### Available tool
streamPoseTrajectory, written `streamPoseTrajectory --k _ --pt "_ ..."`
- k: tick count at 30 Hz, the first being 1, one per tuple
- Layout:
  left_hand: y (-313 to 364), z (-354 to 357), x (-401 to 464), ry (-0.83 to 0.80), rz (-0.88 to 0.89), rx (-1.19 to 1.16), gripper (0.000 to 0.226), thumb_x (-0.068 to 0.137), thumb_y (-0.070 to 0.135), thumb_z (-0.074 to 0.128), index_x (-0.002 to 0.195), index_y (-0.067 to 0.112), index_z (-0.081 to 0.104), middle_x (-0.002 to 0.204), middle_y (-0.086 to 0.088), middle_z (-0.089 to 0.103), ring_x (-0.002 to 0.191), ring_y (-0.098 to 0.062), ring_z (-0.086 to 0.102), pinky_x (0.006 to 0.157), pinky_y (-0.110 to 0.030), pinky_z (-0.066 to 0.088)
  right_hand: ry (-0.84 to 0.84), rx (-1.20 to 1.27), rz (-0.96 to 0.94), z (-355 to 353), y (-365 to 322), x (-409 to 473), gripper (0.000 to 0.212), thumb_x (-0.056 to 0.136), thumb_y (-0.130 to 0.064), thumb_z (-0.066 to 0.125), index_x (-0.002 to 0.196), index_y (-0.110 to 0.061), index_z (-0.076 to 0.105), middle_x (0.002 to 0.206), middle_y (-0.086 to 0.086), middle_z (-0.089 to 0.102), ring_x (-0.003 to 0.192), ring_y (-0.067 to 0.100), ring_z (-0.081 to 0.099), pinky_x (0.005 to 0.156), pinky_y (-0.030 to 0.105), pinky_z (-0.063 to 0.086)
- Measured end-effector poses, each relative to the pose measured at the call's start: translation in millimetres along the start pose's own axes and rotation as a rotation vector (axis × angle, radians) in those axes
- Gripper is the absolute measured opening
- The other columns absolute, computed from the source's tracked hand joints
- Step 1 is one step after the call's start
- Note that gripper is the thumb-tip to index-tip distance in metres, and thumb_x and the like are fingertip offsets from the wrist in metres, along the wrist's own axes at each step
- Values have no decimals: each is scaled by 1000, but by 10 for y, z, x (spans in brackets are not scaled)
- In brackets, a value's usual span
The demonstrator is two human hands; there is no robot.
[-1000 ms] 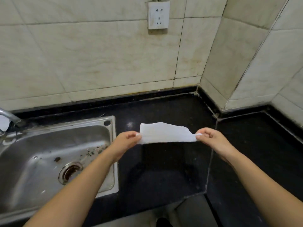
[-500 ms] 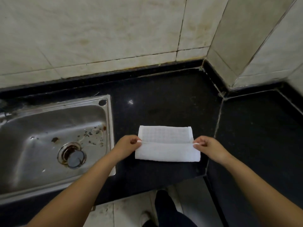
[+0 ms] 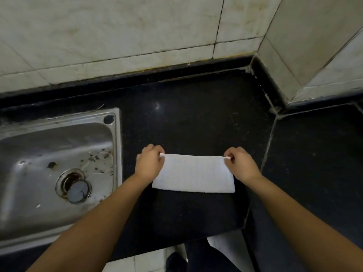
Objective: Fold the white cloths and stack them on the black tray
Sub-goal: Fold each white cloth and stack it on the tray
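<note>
both hands [image 3: 150, 163] pinch cloth [image 3: 193, 174] corners (far edge)

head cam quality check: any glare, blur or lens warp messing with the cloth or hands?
Head view: dim, soft light; one small glare spot on the glossy black stone counter, away from the white rectangular cloth. Cloth texture is washed out. Left hand and right hand are sharp enough. Wide-angle warp bends the grout lines and stainless steel sink.

Both forearms are bare, no sleeves showing; below, apparently dark trousers [image 3: 204, 258] and a dark shoe [image 3: 173, 261].
</note>
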State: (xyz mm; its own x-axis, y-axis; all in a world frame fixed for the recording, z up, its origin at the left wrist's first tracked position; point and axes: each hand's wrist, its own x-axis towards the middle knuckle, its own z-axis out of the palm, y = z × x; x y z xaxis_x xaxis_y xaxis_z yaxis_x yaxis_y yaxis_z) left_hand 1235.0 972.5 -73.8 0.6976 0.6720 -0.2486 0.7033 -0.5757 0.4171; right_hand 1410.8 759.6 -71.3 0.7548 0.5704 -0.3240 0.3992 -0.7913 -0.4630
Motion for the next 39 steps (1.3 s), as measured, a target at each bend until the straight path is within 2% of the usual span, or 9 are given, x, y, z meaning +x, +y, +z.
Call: streamPoseTrajectory --k 4,11,19,22,24,27,31,35,39 --pt "17 -13 -123 82 -142 -80 25 90 27 58 111 17 50 111 -3 54 107 -22 51 92 -39 40 -21 -292 -99 -63 -178 34 30 93 -20 48 123 -22 54 121 4 52 112 22 50 95 36 39" --pt "-108 54 -715 10 -299 99 40 92 50 46 113 17 52 116 -3 53 109 -20 50 94 -37 42 -218 -227 -397 325 -1252 217 33 96 -23 50 128 -23 53 126 3 54 115 21 53 101 39 43" --pt "-58 166 -772 -63 -308 155 34 95 38 47 116 13 56 124 -7 47 118 -25 43 98 -40 35 -359 -472 -393 716 -1701 212 31 92 -19 55 123 -18 52 121 6 56 110 23 55 99 39 44" --pt "-71 121 -783 -40 -281 43 23 93 34 52 105 15 59 112 -4 53 109 -22 50 95 -37 40 -384 -300 -338 568 -1633 173 20 91 -19 56 111 -21 57 111 2 57 100 17 57 90 33 49" --pt "-73 8 -765 9 -255 -225 11 90 28 57 89 17 56 90 2 57 88 -16 55 80 -29 47 -413 -78 -283 328 -1558 171 11 90 -21 58 101 -24 58 99 -3 59 90 11 58 78 27 49" --pt "34 -316 -538 106 -200 -531 10 88 18 62 87 18 52 75 10 53 74 -10 52 58 -12 37 -341 155 -312 -142 -1479 251 12 88 -22 62 99 -18 61 95 -1 64 90 15 62 76 29 50" --pt "414 -902 -90 265 27 -617 28 87 12 62 114 15 56 74 11 54 69 -4 52 62 -10 37 -160 449 -339 -759 -1528 337 13 88 -16 63 100 -10 62 99 7 66 92 17 63 75 26 48" --pt "677 -1300 -3 345 212 -642 7 90 13 59 91 19 63 82 10 59 74 -3 55 66 -16 44 -39 646 -406 -1128 -1589 223 7 89 -17 62 95 -17 60 93 -2 64 88 10 61 77 22 48" --pt "538 -1258 -225 275 329 -695 12 89 12 61 88 24 62 90 7 65 82 -9 61 72 -17 47 -49 639 -465 -1052 -1456 -41 11 88 -14 64 86 -23 59 88 -3 64 82 8 60 75 18 47"
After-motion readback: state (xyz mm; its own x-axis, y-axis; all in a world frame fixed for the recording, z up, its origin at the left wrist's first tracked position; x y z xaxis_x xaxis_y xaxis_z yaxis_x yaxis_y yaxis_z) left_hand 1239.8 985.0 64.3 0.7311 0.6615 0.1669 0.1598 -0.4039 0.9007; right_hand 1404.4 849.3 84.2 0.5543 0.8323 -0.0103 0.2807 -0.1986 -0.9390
